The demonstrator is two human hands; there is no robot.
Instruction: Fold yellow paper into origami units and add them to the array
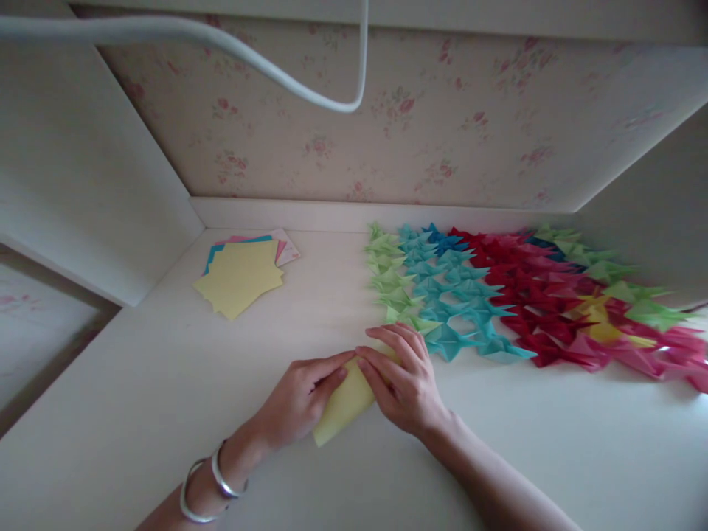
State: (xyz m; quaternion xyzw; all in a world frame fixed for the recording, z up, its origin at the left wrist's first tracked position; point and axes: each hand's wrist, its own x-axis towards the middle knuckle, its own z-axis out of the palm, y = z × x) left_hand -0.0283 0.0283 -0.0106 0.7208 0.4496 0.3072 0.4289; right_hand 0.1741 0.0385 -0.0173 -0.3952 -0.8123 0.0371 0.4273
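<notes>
A yellow sheet of origami paper (346,404), folded over, lies at a slant on the white tabletop between my hands. My left hand (302,394) pinches its upper left edge between thumb and fingers. On the right, my right hand (403,376) presses its fingers down on the sheet near the fold, covering its upper right part. The fingertips of both hands nearly meet at the edge. Just beyond my right hand stand rows of folded paper cranes (456,287) in green, blue, red, pink and yellow.
A pile of square paper (243,273), yellow on top with blue and pink below, lies at the back left. White panels enclose the desk (182,383), and floral wallpaper (332,140) covers the back. A white cable (243,48) hangs overhead.
</notes>
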